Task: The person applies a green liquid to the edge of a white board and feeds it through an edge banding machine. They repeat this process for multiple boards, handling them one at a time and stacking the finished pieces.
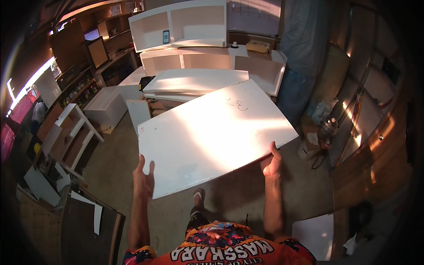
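Note:
A large white panel [198, 139] is held out flat in front of me, tilted so its right end points up and away. My left hand [142, 177] grips its left edge, thumb on top. On the near long edge, toward the right end, my right hand [272, 162] has hold, with the fingers hidden below. Handwritten marks show on the upper face, and bright sunlight washes over its middle. Just beyond the panel's far edge lies a stack of white boards [198, 80].
White open cabinet boxes [179, 26] stand at the back, with a phone [166, 36] leaning in one. A yellowish box [257, 47] rests on top. An unfinished cabinet frame [74, 139] stands left; a dark board [89, 228] lies lower left. At right sits a metal-topped machine [329, 126].

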A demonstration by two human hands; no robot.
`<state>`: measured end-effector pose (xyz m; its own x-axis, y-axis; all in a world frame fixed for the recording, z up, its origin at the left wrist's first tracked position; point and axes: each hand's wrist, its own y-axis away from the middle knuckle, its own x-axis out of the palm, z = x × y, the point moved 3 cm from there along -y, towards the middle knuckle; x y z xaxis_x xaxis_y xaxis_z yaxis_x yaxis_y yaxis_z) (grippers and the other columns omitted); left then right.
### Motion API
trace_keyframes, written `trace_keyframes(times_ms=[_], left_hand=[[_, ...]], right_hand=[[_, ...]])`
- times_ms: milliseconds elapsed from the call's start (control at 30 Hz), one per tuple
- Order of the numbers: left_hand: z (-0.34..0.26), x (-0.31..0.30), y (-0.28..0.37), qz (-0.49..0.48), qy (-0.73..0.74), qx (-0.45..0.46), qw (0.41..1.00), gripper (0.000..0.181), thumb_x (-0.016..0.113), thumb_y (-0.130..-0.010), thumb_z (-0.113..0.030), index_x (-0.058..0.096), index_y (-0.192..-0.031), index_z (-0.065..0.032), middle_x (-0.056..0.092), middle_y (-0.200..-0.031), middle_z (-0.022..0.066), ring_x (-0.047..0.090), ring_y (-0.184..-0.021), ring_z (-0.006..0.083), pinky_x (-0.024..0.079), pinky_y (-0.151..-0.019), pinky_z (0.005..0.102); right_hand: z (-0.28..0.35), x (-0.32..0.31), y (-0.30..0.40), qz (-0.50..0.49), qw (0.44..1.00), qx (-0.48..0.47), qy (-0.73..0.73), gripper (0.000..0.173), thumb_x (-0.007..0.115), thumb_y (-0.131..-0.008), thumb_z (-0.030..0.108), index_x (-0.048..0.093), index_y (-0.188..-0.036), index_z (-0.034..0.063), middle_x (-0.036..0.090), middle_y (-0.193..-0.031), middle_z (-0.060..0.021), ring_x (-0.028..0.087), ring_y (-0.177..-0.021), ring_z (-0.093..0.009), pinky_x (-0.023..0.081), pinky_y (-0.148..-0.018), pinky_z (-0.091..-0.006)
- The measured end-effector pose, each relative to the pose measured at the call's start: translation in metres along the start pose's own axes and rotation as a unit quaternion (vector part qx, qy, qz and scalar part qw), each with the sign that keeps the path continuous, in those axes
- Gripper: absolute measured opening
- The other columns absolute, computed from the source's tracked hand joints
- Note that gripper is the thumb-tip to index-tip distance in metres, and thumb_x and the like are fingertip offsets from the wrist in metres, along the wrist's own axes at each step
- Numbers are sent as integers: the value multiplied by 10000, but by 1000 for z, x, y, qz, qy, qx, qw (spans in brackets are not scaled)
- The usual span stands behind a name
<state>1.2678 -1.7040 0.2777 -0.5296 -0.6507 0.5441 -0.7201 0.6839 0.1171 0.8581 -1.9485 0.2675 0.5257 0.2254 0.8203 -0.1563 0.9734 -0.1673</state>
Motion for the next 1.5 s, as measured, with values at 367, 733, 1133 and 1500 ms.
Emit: trace_keyframes(times_ms=[367,733,1133,1500], left_hand=[[-85,172,-509,95,-317,-21,944,755,706,-943,-511,564,-1347,111,637,-1221,254,670,-1025,293,579,-850,389],[-32,208,-547,106,-696,453,546,907,699,-856,-660,477,-1493,-53,381,-1558,298,372,-1435,481,293,-1138,641],[291,174,-78,726,-404,-9,557,296,737,-920,-88,673,-1206,-44,737,-1009,114,719,-846,171,564,-752,306],[207,270,432,996,6,67,58,409,773,-837,-79,684,-1235,-52,717,-1169,112,685,-1067,274,541,-921,383]], right_hand=[[-153,112,-294,17,999,-25,-32,524,671,-994,206,466,-1426,-9,564,-1423,-102,524,-1334,-265,395,-1154,-445],[-234,-67,-77,-164,889,359,231,640,608,-1031,337,340,-1476,-37,637,-1323,-260,678,-1151,-333,549,-973,-426],[-196,-147,178,-461,885,61,39,579,660,-975,167,406,-1475,21,719,-1122,-151,715,-1009,-258,594,-882,-392],[-52,-97,560,-703,670,-229,67,713,703,-931,268,371,-1509,14,723,-1158,-104,702,-966,-200,549,-816,-345]])
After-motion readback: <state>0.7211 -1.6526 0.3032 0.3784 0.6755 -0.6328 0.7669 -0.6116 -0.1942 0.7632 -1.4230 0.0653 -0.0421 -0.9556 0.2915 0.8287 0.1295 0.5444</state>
